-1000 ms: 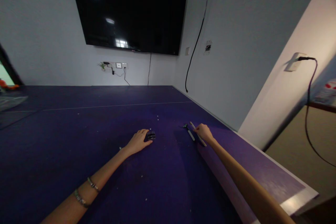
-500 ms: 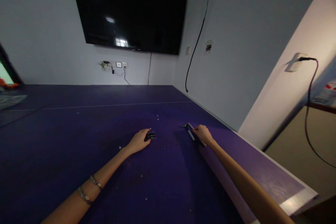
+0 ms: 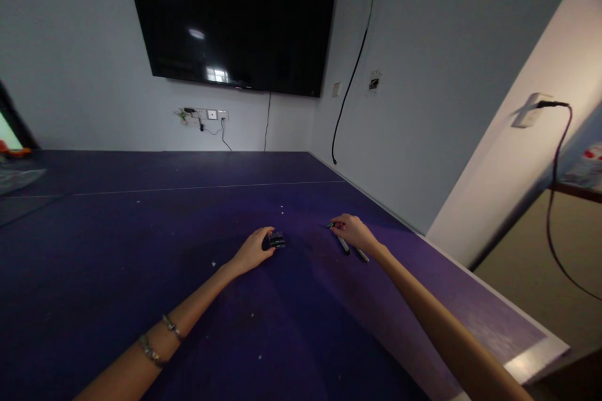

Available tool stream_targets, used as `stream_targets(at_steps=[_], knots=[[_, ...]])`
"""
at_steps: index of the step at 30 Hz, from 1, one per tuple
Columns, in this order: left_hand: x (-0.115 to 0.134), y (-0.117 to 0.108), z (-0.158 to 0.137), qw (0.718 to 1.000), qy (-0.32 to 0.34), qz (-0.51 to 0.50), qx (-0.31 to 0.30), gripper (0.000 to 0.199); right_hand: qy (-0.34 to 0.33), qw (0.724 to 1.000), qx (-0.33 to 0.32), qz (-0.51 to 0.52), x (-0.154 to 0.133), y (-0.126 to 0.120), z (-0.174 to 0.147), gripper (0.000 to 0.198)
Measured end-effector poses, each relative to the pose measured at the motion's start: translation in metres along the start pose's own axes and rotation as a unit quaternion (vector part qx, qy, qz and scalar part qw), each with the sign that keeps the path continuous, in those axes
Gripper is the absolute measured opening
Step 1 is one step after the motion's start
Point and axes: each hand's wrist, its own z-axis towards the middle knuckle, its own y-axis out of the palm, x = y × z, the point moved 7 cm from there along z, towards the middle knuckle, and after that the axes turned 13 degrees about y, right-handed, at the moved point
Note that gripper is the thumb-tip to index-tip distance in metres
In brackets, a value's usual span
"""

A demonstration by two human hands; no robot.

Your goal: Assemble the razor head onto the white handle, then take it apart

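My left hand (image 3: 251,252) has its thumb and fingers closed around the sides of a small black box-like object (image 3: 277,240) on the purple tabletop; its exact kind is too small to make out. To the right, my right hand (image 3: 353,232) is bent down over a few slim pen-like sticks. Its fingertips are pinched together at their far end, where a small dark tip (image 3: 330,225) peeks out. One grey stick with a black end (image 3: 345,247) shows below the palm. Another slim stick (image 3: 362,255) pokes out near the wrist. The fingers hide the rest.
The purple table (image 3: 141,301) carries scattered white specks and meets the wall behind. A large black television (image 3: 239,25) hangs above sockets (image 3: 211,114). A loose black cable (image 3: 350,84) dangles at the corner. Clear plastic (image 3: 21,180) lies at the far left.
My right hand has shifted left and away from me, from the middle of the sticks to their far end. My left hand and the black object have moved slightly right.
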Motion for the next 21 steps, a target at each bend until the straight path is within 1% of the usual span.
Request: stream_targets(at_steps=[2,4,6,7,10,13,16,18,21], knots=[[0.018,0.000,0.003,1.000,0.020,-0.006,-0.003,0.049,-0.110,0.992,-0.048,0.028,-0.035,0.006,-0.013,0.042],[0.036,0.001,0.005,0.999,0.042,-0.009,-0.015,0.049,-0.189,0.977,-0.090,0.030,-0.064,0.013,-0.027,0.058],[0.052,0.003,0.006,0.998,0.062,-0.011,-0.023,0.051,-0.233,0.966,-0.112,0.019,-0.084,0.020,-0.039,0.066],[0.058,0.004,0.006,0.997,0.070,-0.011,-0.025,0.053,-0.247,0.962,-0.117,0.012,-0.092,0.023,-0.043,0.066],[0.069,0.005,0.005,0.996,0.082,-0.010,-0.017,0.056,-0.264,0.958,-0.113,-0.002,-0.104,0.029,-0.050,0.059],[0.073,0.007,0.003,0.996,0.084,-0.010,-0.012,0.056,-0.261,0.959,-0.107,-0.002,-0.106,0.030,-0.050,0.052],[0.074,0.006,0.001,0.996,0.084,-0.010,-0.014,0.059,-0.261,0.959,-0.112,0.007,-0.099,0.025,-0.046,0.049],[0.071,0.004,-0.001,0.997,0.079,-0.008,-0.021,0.059,-0.247,0.962,-0.117,0.015,-0.084,0.017,-0.037,0.051],[0.057,-0.001,-0.007,0.998,0.060,-0.001,-0.031,0.053,-0.185,0.975,-0.120,0.022,-0.042,0.002,-0.011,0.053]])
